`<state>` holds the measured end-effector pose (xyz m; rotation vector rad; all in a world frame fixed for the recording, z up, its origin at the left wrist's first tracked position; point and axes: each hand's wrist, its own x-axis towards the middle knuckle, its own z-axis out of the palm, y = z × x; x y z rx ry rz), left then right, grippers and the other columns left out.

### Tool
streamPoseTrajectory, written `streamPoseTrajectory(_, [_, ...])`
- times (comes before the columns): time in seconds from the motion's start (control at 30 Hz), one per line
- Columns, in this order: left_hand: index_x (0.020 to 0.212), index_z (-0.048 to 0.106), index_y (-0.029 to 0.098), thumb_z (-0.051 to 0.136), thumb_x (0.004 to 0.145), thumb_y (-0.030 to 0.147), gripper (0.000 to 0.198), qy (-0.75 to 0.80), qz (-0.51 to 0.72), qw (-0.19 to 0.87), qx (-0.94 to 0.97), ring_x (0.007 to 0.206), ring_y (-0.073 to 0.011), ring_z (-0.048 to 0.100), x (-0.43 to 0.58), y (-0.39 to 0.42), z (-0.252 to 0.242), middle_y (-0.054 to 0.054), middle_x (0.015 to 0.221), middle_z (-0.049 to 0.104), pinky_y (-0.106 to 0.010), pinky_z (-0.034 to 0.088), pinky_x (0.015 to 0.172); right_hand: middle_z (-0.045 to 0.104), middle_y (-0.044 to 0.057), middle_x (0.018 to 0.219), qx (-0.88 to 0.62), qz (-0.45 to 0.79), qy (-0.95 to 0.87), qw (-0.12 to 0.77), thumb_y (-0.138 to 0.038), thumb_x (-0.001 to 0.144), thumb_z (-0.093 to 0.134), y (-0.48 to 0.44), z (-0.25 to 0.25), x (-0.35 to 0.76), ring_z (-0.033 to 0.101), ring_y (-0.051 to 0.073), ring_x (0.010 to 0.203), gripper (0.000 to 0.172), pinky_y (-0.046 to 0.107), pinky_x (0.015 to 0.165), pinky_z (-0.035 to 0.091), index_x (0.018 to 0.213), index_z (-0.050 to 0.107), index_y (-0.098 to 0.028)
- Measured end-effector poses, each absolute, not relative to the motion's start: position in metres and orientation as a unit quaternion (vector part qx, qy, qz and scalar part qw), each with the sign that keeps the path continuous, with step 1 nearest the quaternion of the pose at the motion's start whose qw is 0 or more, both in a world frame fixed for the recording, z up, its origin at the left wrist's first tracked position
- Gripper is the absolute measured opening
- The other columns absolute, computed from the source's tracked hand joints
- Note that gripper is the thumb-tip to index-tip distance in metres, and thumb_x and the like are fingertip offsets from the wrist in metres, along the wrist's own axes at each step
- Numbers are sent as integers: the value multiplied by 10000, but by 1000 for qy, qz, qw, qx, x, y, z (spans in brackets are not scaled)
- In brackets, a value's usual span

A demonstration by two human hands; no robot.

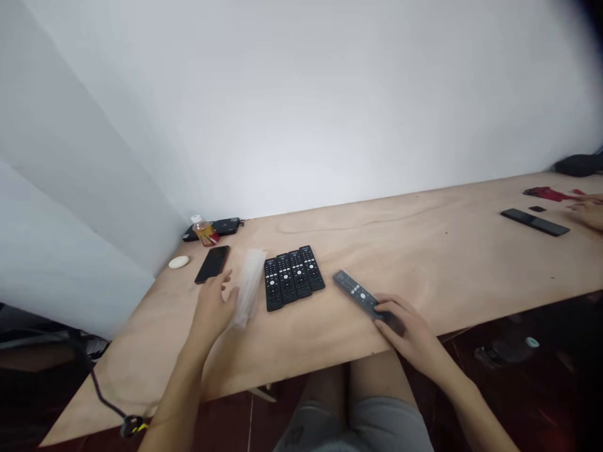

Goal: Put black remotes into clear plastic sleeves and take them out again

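Note:
My right hand grips the near end of a dark remote control, fingers on top and thumb along its near side. The remote lies slanted, low over or on the wooden table; a greyish sheen covers it, and I cannot tell whether it is in clear film. On the left, my left hand is open, fingers apart and curved, nothing in them. Just right of that hand lies a stack of clear plastic sleeves. Several black remotes lie side by side between the sleeves and the held remote.
Beyond my left hand lie a smartphone, a round whitish disc, a drink bottle and black boxes. On the right, another person's hand is near a dark flat device and red material. A wall backs the table.

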<state>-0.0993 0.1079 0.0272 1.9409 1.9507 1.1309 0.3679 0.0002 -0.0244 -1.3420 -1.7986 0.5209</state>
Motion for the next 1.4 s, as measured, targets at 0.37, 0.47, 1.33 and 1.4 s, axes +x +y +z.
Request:
streamPoseTrajectory(0.37, [1387,685,328,908,844,348,588,377,203,206,880,1299,-352,599,2,19,36,-94,1360,691,-536,542,1088,739,94,1392,-351,405,-756,376,-252,974,766,-2,1,299,647,312,1363,240,530,1198,513,1201,812,-312])
streamPoseTrajectory(0.47, [1327,712,327,844,914,280,437,389,200,221,872,1230,-321,641,-6,20,23,-84,1297,709,-510,558,1051,753,85,1376,-337,429,-751,371,-275,945,807,7,-1,281,666,310,1333,238,514,1188,518,1181,819,-304])
streamPoseTrajectory(1.33, [1306,627,294,766,966,235,373,439,338,146,819,1246,-310,634,-28,15,-5,-93,1284,648,-461,547,1057,815,103,1254,-392,544,-580,461,-517,992,755,15,14,253,736,329,1218,309,494,1106,562,1110,864,-252])
streamPoseTrajectory(1.4, [1298,622,290,771,966,237,368,432,339,141,824,1227,-306,637,-28,15,-5,-93,1272,650,-456,547,1047,819,114,1211,-402,523,-589,467,-501,947,805,19,10,244,740,334,1188,284,469,1062,581,1010,879,-234])
